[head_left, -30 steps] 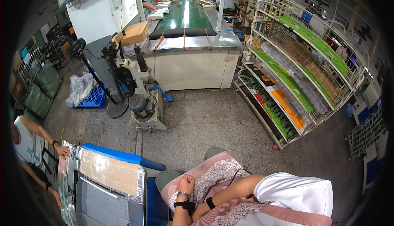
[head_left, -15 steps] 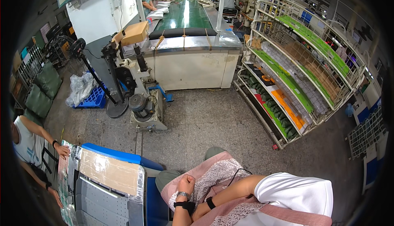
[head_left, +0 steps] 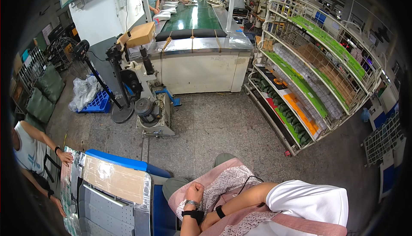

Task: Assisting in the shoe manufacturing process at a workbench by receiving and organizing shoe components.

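Note:
My left hand (head_left: 195, 192) is raised in a loose fist above my lap, with nothing showing in it. A metal-strap watch (head_left: 192, 203) and a black wristband (head_left: 193, 215) circle that wrist. My right arm lies across my body; my right hand (head_left: 209, 221) rests against my left forearm, its fingers hidden behind it. Another black band (head_left: 220, 211) is on the right wrist. Under both hands is a pink apron (head_left: 231, 172) with patterned trim, and a dark cord (head_left: 247, 180) loops over it.
Left of me stands a blue-sided workstation (head_left: 116, 158) with a film-wrapped board (head_left: 113, 178); a co-worker's hands (head_left: 65, 157) touch its far side. Ahead are a motorised machine (head_left: 148, 111), a fan and a green conveyor (head_left: 193, 17). A wheeled rack (head_left: 300, 81) stands at right.
My hands and arms stay in place. Far off, people on the left side of the conveyor have shifted their posture, one reaching over the belt.

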The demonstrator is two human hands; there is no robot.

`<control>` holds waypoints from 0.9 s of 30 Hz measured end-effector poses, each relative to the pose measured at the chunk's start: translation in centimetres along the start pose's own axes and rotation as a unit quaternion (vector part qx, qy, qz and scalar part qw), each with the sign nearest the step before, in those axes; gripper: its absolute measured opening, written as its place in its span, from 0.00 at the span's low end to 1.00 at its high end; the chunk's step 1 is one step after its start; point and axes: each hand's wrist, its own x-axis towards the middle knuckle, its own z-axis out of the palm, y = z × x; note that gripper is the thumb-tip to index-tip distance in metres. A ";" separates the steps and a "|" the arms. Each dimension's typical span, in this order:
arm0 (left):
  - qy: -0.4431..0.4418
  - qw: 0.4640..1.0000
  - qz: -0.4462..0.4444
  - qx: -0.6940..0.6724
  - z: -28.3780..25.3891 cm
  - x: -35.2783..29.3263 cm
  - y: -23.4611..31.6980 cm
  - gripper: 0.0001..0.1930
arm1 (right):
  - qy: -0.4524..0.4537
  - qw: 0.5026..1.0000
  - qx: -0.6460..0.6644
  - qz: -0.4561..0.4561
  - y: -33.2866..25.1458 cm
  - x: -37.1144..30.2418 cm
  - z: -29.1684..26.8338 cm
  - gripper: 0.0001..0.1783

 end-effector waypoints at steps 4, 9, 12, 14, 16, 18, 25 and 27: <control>0.012 0.999 -0.015 0.040 -1.1 -0.5 2.1 0.07 | 0.036 0.892 -0.447 -0.062 19.1 2.8 14.7 0.13; -0.001 1.000 -0.001 0.009 -0.3 -0.1 1.3 0.07 | 0.024 1.000 -0.011 -0.015 0.7 -0.4 0.3 0.13; 0.014 0.999 0.006 0.036 -1.6 -0.8 2.5 0.07 | 0.093 0.869 -0.482 -0.066 13.3 -0.3 6.2 0.13; 0.009 1.000 -0.005 0.022 -0.4 -0.1 -0.6 0.07 | 0.051 0.997 -0.012 -0.060 -8.4 1.0 -4.6 0.12; 0.011 1.000 -0.008 0.026 -0.4 -0.2 -0.3 0.08 | 0.030 0.999 -0.017 -0.036 -10.3 1.1 -5.8 0.12; 0.010 1.000 -0.007 0.028 -0.5 -0.3 0.3 0.08 | 0.012 1.000 -0.022 -0.011 -11.0 1.1 -6.1 0.12; -0.001 0.999 0.006 0.038 -0.6 0.0 2.4 0.08 | 0.043 0.965 -0.253 -0.048 9.1 -0.9 4.0 0.13; 0.009 0.999 -0.004 0.041 -1.6 -0.8 1.8 0.08 | 0.023 0.887 -0.459 -0.045 10.9 0.2 5.0 0.14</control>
